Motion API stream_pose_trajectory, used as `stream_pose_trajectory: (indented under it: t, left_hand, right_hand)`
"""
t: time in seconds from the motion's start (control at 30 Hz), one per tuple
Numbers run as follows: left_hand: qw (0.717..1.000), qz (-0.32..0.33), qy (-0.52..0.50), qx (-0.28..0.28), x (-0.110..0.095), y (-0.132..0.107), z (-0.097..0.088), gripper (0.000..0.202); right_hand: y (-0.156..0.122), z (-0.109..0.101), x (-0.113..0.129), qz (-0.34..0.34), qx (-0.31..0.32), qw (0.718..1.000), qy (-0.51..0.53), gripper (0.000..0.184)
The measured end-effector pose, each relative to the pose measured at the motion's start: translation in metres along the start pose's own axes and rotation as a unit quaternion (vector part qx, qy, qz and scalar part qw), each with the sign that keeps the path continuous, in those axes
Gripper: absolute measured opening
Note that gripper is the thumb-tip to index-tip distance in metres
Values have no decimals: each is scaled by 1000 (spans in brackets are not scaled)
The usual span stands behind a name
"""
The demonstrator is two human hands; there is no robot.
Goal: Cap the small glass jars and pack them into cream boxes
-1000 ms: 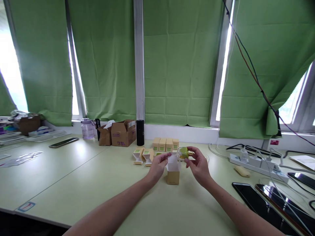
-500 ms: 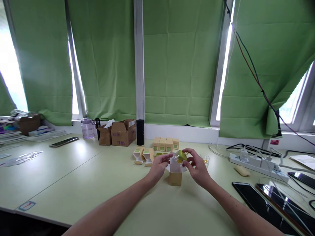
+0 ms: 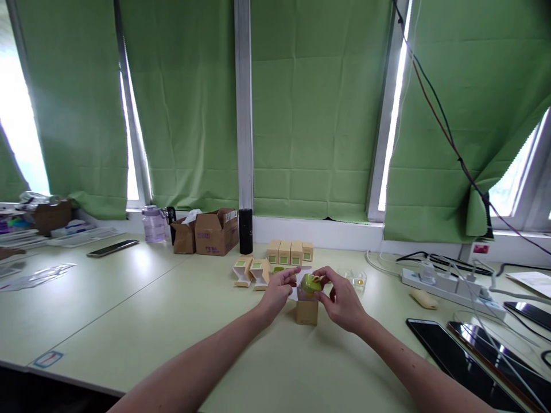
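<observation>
A small open cardboard box point(image 3: 306, 313) stands upright on the table in front of me, its pale inner flaps raised. My left hand point(image 3: 279, 289) is at the box's left side, thumb and index finger closed on a flap. My right hand point(image 3: 338, 298) grips a small green-topped item point(image 3: 310, 283) with a loop on it, at the mouth of the box; its lower part is hidden by the box. Just behind my left hand are two open small boxes point(image 3: 260, 272). A clear plastic piece with a yellow spot point(image 3: 358, 280) lies beyond my right hand.
Several closed small boxes point(image 3: 284, 252) stand in a row at the back. Further left are a black cylinder point(image 3: 245, 232), a larger carton point(image 3: 216, 232) and a purple jug point(image 3: 153, 225). A power strip point(image 3: 451, 291) with cables and dark phones point(image 3: 456, 361) lie on the right.
My right hand has lowered the green-topped item into the mouth of the box and turned it more upright. My left hand stays by the flap.
</observation>
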State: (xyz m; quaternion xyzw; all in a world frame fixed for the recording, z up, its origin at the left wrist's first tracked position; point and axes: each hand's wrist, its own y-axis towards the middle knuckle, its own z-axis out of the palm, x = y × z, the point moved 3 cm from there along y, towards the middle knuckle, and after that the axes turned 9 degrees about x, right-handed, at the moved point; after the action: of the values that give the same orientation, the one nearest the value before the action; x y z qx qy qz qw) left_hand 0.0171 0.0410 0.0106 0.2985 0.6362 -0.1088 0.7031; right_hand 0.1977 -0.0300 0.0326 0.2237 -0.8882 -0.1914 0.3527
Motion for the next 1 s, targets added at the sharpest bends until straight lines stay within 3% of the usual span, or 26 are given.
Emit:
stream_pose_trajectory:
  t: [0.17, 0.37, 0.7, 1.0]
  left_hand:
    - [1000, -4, -17, 6, 5, 3, -2, 79]
    - [999, -6, -37, 3, 6, 4, -2, 78]
    - [999, -6, -44, 3, 5, 2, -1, 79]
    - [1000, -3, -26, 8, 9, 4, -4, 78]
  right_hand:
    - [-3, 4, 6, -27, 32, 997, -64, 29]
    - [-1, 9, 10, -53, 19, 992, -112, 9]
    - [4, 19, 2, -38, -6, 999, -13, 14]
    - [7, 22, -2, -11, 11, 1000, 5, 20]
